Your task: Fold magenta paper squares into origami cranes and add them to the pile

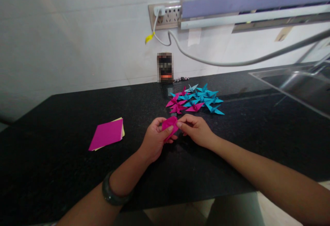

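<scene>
A partly folded piece of pink origami paper (168, 127) is held over the front part of the dark countertop (196, 171). My left hand (157, 135) grips its left side, with the thumb lying across the front and the fingers behind. At its upper right edge, my right hand (196, 130) pinches the paper between thumb and index finger. Just beyond my hands lies a cluster of folded paper cranes, several blue (202, 99) and several pink (195, 107), plus a pale blue one (191, 88) at the back.
On the left lies a stack of square paper (107, 135), pink on top with yellow edges below. A blurred dark box (165, 67) stands against the wall, beside a small beaded string (182, 79). A white cable (206, 61) runs from the socket panel (167, 15) toward the sink (296, 88).
</scene>
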Tool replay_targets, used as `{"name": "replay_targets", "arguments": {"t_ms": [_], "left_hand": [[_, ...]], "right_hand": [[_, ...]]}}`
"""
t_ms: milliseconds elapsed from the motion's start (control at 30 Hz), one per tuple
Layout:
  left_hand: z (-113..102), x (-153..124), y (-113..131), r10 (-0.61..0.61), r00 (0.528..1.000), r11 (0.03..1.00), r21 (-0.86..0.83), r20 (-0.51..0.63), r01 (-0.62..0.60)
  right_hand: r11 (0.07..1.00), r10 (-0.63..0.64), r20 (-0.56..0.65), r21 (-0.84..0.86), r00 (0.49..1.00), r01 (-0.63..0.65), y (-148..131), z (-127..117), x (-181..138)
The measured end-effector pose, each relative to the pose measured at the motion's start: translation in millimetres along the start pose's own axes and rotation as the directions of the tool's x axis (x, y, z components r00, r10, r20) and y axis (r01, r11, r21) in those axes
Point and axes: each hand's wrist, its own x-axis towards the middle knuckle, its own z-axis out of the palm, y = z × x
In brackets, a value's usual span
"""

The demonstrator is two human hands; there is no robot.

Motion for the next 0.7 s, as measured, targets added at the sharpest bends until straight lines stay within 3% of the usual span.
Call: {"name": "replay_targets", "arguments": {"t_ms": [267, 333, 500, 700], "left_hand": [[0.3, 0.5, -2.8, -0.031, 0.999, 0.994, 0.104, 0.014, 0.029], [1.3, 0.0, -2.2, -0.046, 0.999, 0.991, 0.128, 0.0, 0.046], [7.1, -4.0, 0.9, -0.045, 0.997, 0.966, 0.252, -0.057, 0.058], [6.8, -3.9, -2.8, -0.019, 1.0, 0.942, 0.335, -0.007, 0.02]], "right_hand": [[0.968, 0.181, 0.079, 0.164, 0.98, -0.192, -3.2, -1.5, 1.4], [0.981, 0.154, 0.053, 0.112, 0.987, -0.159, -2.5, -0.9, 1.0], [0.982, -0.072, -0.046, -0.179, 0.996, 0.062, -0.8, 1.6, -0.9], [0.964, -0.002, -0.062, -0.265, 0.998, -0.015, 0.7, 3.3, -1.6]]}}
